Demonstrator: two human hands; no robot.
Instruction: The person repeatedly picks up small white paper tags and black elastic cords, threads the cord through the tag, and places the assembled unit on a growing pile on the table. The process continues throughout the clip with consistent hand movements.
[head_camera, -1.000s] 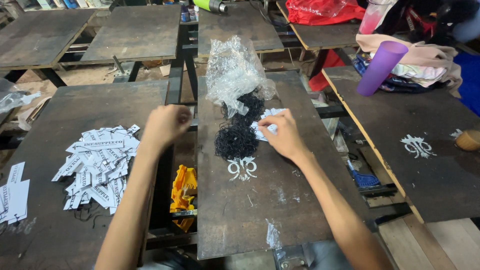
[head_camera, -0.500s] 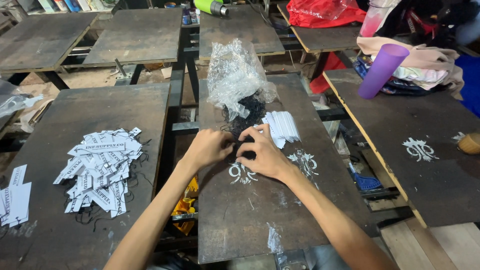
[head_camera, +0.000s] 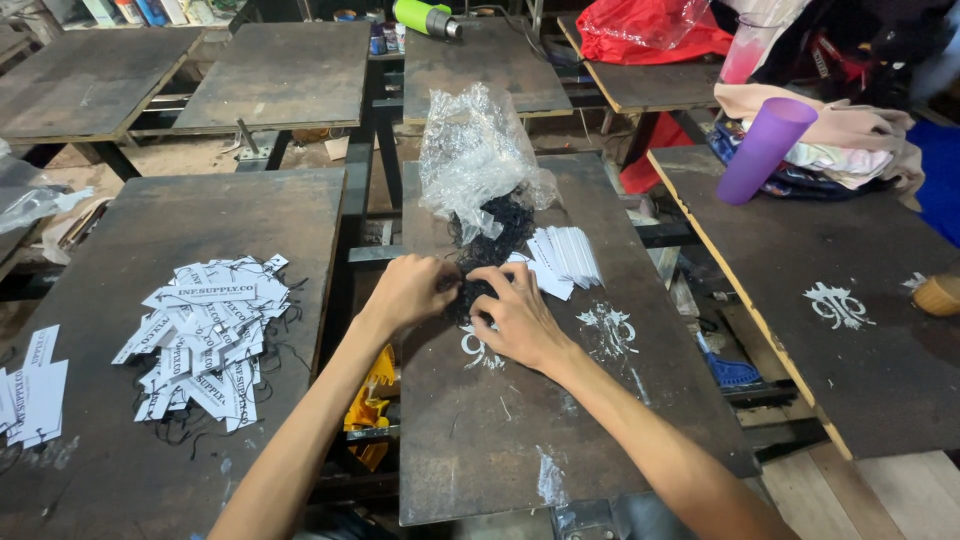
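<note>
Hands met over a tangle of black string loops (head_camera: 490, 250) at the middle of a dark wooden table (head_camera: 520, 450); the left hand (head_camera: 408, 290) and right hand (head_camera: 520, 320) pinched strands (light, limp, snag-prone, best taken by one loop). Crinkled clear plastic (head_camera: 475, 150) lay beyond, white tags (head_camera: 565, 258) right.

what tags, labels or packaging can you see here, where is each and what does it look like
Pile of tags: left table, white rectangles with dark print and black strings.
Small stack of tags: far left edge, white, rectangular.
Fanned blank tags: middle table, beside the right hand, plain white.
Plastic bag: above the black strings, clear, crumpled.
Red bag: top right, glossy plastic.
</note>
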